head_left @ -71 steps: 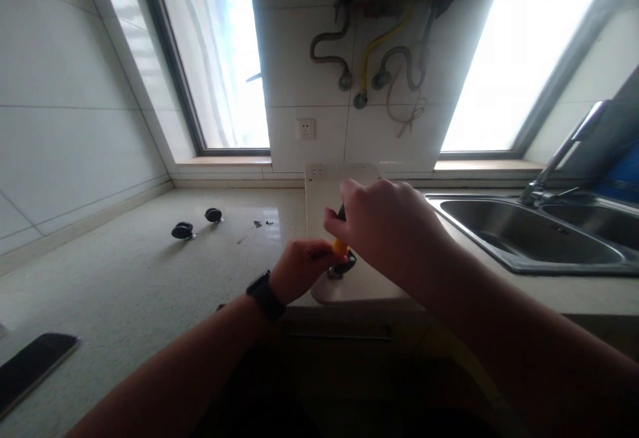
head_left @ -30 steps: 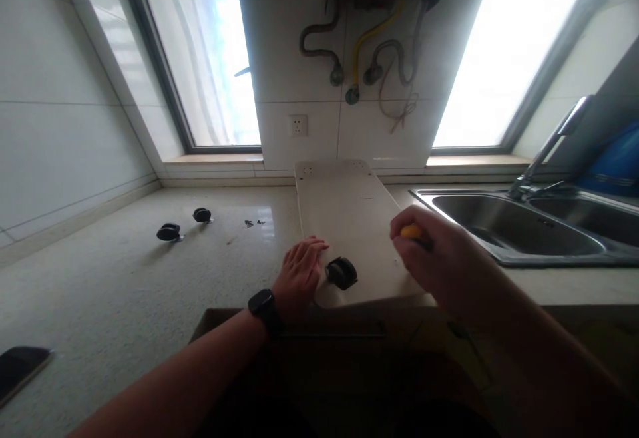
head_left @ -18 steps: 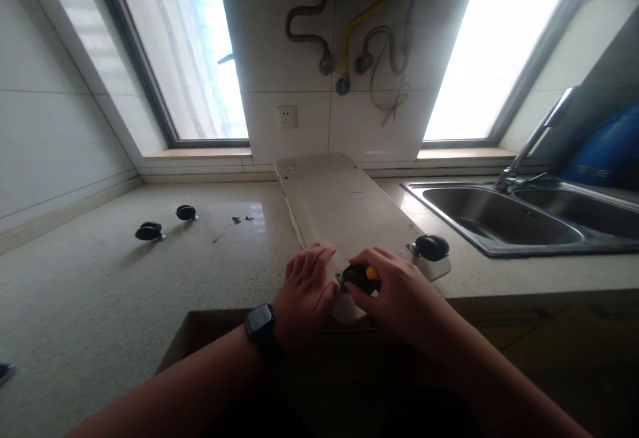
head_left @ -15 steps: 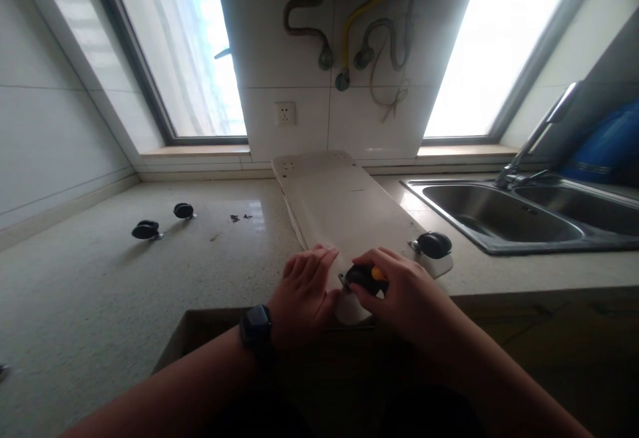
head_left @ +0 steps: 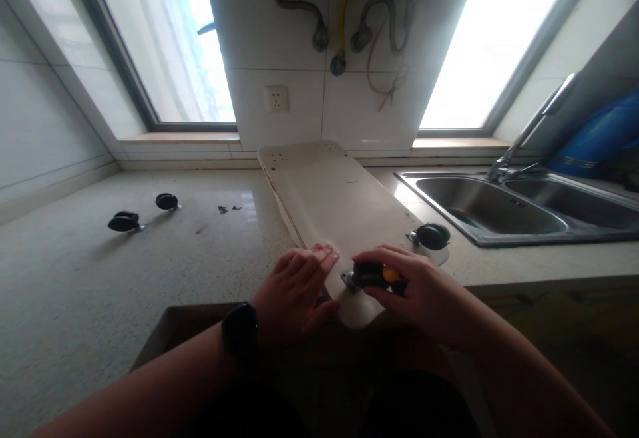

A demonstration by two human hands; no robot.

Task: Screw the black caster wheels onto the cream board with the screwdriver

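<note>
Indoors, as seen by the head camera, a person's right hand [head_left: 419, 285] grasps a black caster [head_left: 369, 275] between thumb and fingers at the near left corner of a cream-coloured board [head_left: 329, 205] lying on a kitchen counter [head_left: 190, 265]. The caster's dark, rounded wheel lies sideways toward the palm, and its metal plate [head_left: 348, 280] sits at the board's surface; whether it lies fully flat cannot be told. An orange-yellow piece [head_left: 390, 274] shows in the same grip, mostly covered by the hand. The left hand [head_left: 294, 291] rests over the board's left edge, its fingers loosely extended and side by side, clasping nothing. The board has rounded corners, a worn left edge, small holes [head_left: 276, 158] at its far corners and a short dark line [head_left: 352, 182] across its pale face; its near end juts past the counter's front. A second caster [head_left: 432, 236] stands at the near right corner, close to the steel sink [head_left: 492, 205]. At left, two other casters [head_left: 124, 221] lie on the counter near small dark pieces [head_left: 223, 210].
</note>
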